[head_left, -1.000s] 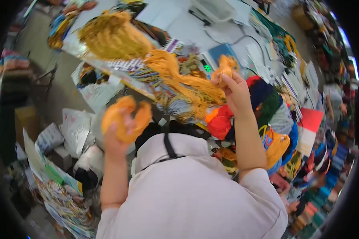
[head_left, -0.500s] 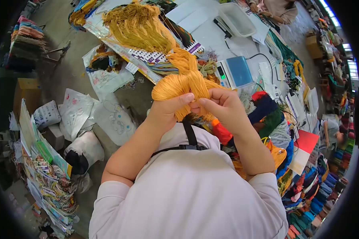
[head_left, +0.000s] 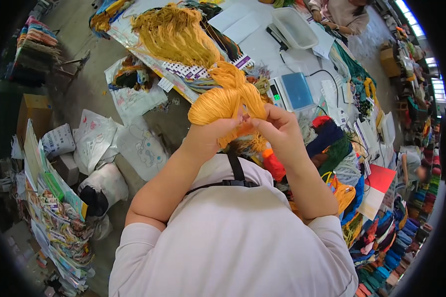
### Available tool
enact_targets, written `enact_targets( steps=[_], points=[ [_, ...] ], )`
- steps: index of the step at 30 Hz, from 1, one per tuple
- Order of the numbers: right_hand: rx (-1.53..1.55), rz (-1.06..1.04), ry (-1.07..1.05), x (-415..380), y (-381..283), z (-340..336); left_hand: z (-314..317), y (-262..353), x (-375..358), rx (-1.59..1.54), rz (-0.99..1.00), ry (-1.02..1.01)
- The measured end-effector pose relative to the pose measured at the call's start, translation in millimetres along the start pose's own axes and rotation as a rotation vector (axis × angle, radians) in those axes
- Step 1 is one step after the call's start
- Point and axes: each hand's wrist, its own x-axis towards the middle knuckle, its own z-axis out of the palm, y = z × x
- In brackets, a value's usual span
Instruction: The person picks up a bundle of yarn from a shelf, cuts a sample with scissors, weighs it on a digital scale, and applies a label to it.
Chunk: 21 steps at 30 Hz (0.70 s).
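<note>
A thick skein of orange-yellow thread (head_left: 214, 106) is held up in front of my chest, its upper end twisted into a loose knot. My left hand (head_left: 219, 132) grips the skein's fuller left side from below, thumb on top. Fingers of my right hand (head_left: 276, 123) are closed on the strands at the right side. Both hands almost meet at the middle, where the strands part around a small gap. Behind the skein, a larger bundle of mustard and gold thread (head_left: 176, 37) lies on the table. The fingers under the skein are partly hidden.
Right of the skein stands a digital scale (head_left: 291, 91) with a blue plate. A clear plastic bin (head_left: 295, 27) sits farther back, near another person (head_left: 342, 17). Multicoloured yarn (head_left: 327, 141) is heaped at my right. White plastic bags (head_left: 96, 138) lie at the left.
The strands under my right hand have been drawn apart from the left bulk, opening a small gap. My left hand stays on the skein and has shifted little.
</note>
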Motion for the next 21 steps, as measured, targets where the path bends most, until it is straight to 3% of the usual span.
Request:
enact_targets(
  steps=[2, 4, 5, 6, 7, 9, 10, 11, 13, 17, 20, 21],
  points=[
    [0.022, -0.06, 0.013, 1, -1, -1, 1, 4, 3, -0.089, 0.011, -0.077],
    [0.364, 0.073, -0.06, 4, -3, -11, 1, 9, 5, -0.177, 0.02, -0.158],
    [0.362, 0.068, -0.058, 6, -6, -19, -3, 15, 4, -0.336, -0.138, -0.32],
    [0.58, 0.15, -0.279, 7, -12, -30, -8, 22, 1, -0.494, -0.3, -0.481],
    [0.795, 0.231, -0.502, 8, -18, -43, -14, 31, -2, -0.445, -0.41, -0.493],
    [0.692, 0.073, -0.385, 13, -37, -80, -48, 30, -13, -0.489, -0.279, -0.617],
    [0.659, -0.007, -0.191, 12, -49, -101, -73, 30, -19, -0.562, -0.172, -0.666],
    [0.624, -0.103, -0.068, 11, -60, -123, -86, 37, -33, -0.614, -0.016, -0.513],
    [0.498, -0.229, -0.045, 3, -83, -170, -95, 60, -59, -0.657, 0.239, -0.284],
    [0.319, -0.35, 0.072, -17, -126, -229, -193, 75, -125, -0.513, 0.462, 0.145],
    [0.261, -0.426, 0.127, -23, -158, -268, -251, 74, -166, -0.521, 0.485, 0.298],
    [0.23, -0.43, 0.021, -24, -170, -282, -278, 72, -180, -0.498, 0.518, 0.41]
  ],
)
